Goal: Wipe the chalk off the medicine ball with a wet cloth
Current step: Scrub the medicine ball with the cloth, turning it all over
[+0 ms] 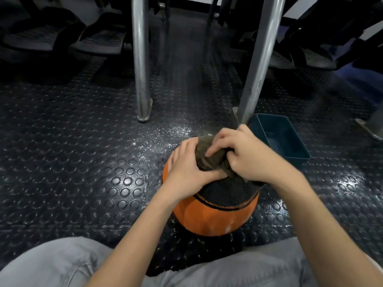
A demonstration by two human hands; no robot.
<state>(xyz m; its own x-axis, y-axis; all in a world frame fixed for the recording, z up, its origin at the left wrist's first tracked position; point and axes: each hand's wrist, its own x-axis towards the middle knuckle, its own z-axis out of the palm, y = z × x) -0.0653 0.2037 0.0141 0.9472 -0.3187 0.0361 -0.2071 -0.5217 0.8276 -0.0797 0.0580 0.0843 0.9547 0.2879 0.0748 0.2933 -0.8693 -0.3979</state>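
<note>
medicine ball: on the floor, directly under both hands
cloth: bunched on the ball's top, between the hands
left hand: fingers straight on the ball, thumb along the cloth's near edge
right hand: fingers curled into the cloth, gripping it
tray: blue, just beyond the right hand

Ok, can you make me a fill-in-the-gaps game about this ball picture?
1. The medicine ball is black and ____.
2. The cloth is bunched on ____ of the ball.
3. The teal tub sits nearest the ____ hand, which grips the cloth.

Missing words: orange; top; right.
</note>
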